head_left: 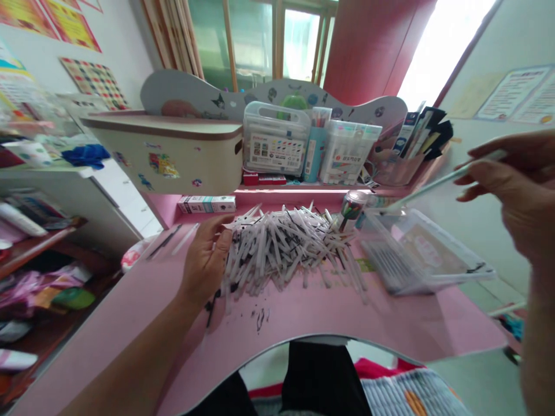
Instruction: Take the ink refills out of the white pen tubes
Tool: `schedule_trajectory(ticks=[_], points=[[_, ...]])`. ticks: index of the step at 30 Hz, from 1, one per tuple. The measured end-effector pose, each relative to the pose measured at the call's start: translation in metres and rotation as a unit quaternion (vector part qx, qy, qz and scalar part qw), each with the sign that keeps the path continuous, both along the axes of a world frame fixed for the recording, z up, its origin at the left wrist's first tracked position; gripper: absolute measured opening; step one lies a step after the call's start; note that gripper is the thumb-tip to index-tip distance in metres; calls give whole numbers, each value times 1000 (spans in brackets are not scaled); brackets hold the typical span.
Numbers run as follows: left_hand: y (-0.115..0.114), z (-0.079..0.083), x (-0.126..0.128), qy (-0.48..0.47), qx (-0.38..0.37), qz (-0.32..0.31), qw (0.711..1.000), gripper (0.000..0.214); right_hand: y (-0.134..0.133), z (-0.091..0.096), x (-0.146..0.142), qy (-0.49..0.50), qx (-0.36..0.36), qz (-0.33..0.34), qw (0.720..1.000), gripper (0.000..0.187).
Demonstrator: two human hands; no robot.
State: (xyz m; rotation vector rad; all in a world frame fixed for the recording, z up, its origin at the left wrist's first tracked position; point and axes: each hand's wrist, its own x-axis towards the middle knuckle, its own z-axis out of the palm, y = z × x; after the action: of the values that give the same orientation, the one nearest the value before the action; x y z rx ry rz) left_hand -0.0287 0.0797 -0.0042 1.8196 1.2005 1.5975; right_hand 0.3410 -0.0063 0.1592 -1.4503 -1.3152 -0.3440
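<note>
A big heap of white pens (281, 248) lies in the middle of the pink desk (303, 315). My left hand (206, 257) rests on the desk against the heap's left edge, its fingers curled onto the pens. My right hand (514, 185) is raised at the right and pinches one white pen (437, 182) that slants down-left toward a clear plastic box (427, 254). The box lies open on the desk's right side with a row of pens inside.
Marker sets in clear cases (275, 138) and a pen cup (392, 164) stand on the back shelf beside a cream cabinet (173, 153). A small carton (207, 203) and a can (352, 207) sit behind the heap. Cluttered shelves (39, 242) are to the left.
</note>
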Motion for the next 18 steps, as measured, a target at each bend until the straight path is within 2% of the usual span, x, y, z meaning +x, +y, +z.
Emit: schedule_trajectory(ticks=[3,5,7,9,11,13,16,17,18], points=[[2,-2,-1,-19,-14,-1,1000,30,19,-8,34,43,-179,-36,982,41],[4,-3,-1,-26,-16,3,1000,29,35,-22,51,62,-282,-25,957,32],[5,-2,-1,-40,-15,9,999,27,49,-36,63,90,-341,18,935,23],[6,0,-1,-69,-18,12,997,24,58,-44,69,145,-347,57,925,14],[7,2,-2,-101,-24,8,995,21,63,-44,72,209,-301,68,928,9],[8,4,-3,-121,-29,1,992,20,64,-40,75,243,-220,40,944,11],[9,4,-6,-116,-32,6,993,22,66,-36,84,221,-135,-21,966,17],[10,4,-6,-107,-34,13,994,24,67,-37,87,202,-148,-25,968,17],[10,3,-7,-96,-35,21,995,25,68,-41,90,183,-191,-13,964,16]])
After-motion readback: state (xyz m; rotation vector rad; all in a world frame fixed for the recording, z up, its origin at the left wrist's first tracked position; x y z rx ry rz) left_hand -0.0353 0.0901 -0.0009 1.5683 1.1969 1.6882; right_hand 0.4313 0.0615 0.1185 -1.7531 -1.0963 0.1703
